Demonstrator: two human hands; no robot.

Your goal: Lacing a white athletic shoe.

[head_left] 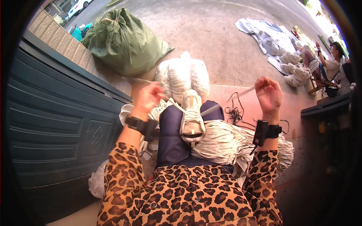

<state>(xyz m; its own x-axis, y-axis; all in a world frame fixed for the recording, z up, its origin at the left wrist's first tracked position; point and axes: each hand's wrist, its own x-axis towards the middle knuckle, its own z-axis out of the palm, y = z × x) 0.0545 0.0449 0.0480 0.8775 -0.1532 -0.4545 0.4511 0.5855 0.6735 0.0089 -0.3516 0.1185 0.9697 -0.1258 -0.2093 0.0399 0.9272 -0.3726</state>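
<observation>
A white and beige sneaker (192,118) sits between my thighs, its heel opening toward me and its toe pointing away. Flat pale shoelaces cross its front and run out to both sides. My left hand (150,96) is up to the left of the shoe, fingers curled closed on one lace end. Raised farther out on the right, my right hand (268,95) is closed on the other lace end, which looks smeared by motion. A thick bundle of cream laces (222,145) lies over my right thigh and hangs down beside it.
Ahead stand clear bags of white stuff (183,75) and a big green sack (126,43). Dark laces (236,113) lie tangled on the floor. A dark panelled door (64,124) closes off the left. At far right a person (332,62) sits near bundles on a pale sheet (264,35).
</observation>
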